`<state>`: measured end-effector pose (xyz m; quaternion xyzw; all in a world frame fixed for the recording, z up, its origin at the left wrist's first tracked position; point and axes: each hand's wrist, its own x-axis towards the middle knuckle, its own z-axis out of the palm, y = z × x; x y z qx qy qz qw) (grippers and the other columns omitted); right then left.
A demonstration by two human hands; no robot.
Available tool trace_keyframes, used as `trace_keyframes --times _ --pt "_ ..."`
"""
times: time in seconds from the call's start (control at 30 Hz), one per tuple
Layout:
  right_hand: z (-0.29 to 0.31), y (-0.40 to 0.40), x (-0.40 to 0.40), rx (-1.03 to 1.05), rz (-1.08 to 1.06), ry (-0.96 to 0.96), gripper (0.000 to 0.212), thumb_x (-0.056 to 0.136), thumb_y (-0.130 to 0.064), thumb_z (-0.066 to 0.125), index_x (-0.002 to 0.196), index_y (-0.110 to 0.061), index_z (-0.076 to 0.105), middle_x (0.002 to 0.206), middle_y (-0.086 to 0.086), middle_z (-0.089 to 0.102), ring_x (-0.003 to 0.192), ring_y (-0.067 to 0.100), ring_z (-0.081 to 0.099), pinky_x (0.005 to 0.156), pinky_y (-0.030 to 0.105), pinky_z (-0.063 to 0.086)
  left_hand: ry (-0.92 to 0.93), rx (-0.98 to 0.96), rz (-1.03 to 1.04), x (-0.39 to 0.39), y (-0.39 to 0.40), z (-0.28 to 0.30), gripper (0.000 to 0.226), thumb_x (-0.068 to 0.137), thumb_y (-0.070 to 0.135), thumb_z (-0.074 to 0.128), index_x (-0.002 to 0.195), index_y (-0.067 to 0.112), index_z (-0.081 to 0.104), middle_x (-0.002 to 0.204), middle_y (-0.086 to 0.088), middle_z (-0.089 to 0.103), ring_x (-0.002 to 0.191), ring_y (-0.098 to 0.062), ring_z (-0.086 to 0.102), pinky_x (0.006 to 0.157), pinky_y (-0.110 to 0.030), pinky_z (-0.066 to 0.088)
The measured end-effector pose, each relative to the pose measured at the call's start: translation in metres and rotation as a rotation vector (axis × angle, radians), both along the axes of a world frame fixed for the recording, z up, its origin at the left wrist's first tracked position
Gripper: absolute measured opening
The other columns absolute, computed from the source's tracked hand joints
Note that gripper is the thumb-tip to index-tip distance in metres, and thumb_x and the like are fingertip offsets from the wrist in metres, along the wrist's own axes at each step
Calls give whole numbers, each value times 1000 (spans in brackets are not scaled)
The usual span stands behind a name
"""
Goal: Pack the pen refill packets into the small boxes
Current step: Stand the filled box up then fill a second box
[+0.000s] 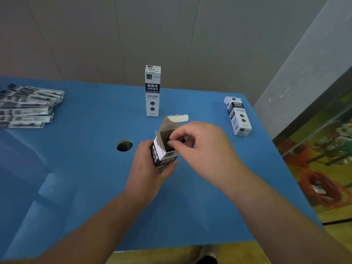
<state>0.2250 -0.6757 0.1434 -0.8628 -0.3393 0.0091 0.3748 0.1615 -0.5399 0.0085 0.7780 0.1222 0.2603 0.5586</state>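
Observation:
My left hand grips a small black-and-white box upright above the middle of the blue table. Its top flap stands open. My right hand is at the box's mouth, thumb and fingers pinched on dark refill packets that sit inside the opening. A closed box stands upright behind, at the table's far middle. Another box lies on its side at the far right. A pile of several refill packets is fanned out at the far left.
A round hole in the table lies just left of my left hand. The table's right edge drops to a floor with a coil of orange cable. A grey wall stands close behind the table.

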Motion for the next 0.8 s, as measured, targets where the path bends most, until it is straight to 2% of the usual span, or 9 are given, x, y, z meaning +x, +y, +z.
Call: trace_keyframes --times 0.07,0.13,0.2,0.3,0.43,0.57,0.63,0.7,0.8 --pt "-5 -3 4 125 5 -17 6 87 -26 76 89 -30 73 79 -17 63 70 3 57 64 11 41 -10 -29 5 0 1 0 53 69 51 78 104 67 43 112 12 61 104 -14 68 84 -45 60" --pt "-11 -10 8 280 -11 31 13 87 -35 74 99 -31 69 87 -13 63 68 11 56 63 17 44 -18 -59 15 1 1 2 54 66 51 78 103 69 42 107 15 62 95 -4 68 76 -27 57" --pt "-17 -19 14 351 -15 179 38 78 -47 78 112 -35 65 96 -15 62 68 9 54 63 21 47 -14 -103 8 4 1 4 55 68 46 81 108 54 44 100 16 65 85 4 66 68 -17 53" --pt "-28 -28 25 215 60 350 68 69 -42 90 125 -51 51 109 -30 58 79 2 57 69 20 50 -26 -149 -57 13 -4 8 52 75 32 82 109 33 44 96 34 65 76 11 64 62 -11 51" --pt "-36 -32 39 225 91 433 44 68 -40 84 107 -49 64 98 -21 69 70 0 61 70 24 52 -13 -109 -226 33 -17 19 48 85 36 77 115 32 39 110 42 61 100 14 64 77 -8 50" --pt "-37 -44 63 326 53 422 43 65 -41 84 105 -40 69 101 -1 75 91 24 74 87 48 59 90 58 -305 55 -18 17 49 89 41 73 125 41 39 128 10 60 123 -6 58 100 -24 48" --pt "-36 -52 79 356 29 412 43 64 -44 85 104 -40 69 103 1 76 93 27 75 91 54 57 160 185 -291 65 -14 11 56 92 30 76 130 47 39 134 11 55 128 -6 50 107 -30 41" --pt "-39 -58 96 372 6 410 43 63 -46 85 103 -43 69 102 -1 76 93 22 75 90 54 57 215 216 -305 77 -12 5 58 95 25 74 135 49 40 135 19 55 128 1 48 106 -27 42" --pt "-47 -60 120 376 -10 419 42 63 -47 85 102 -44 70 103 -6 75 97 14 73 90 48 59 255 213 -310 100 -14 2 56 97 23 71 130 56 41 124 34 51 115 17 47 89 -13 43"
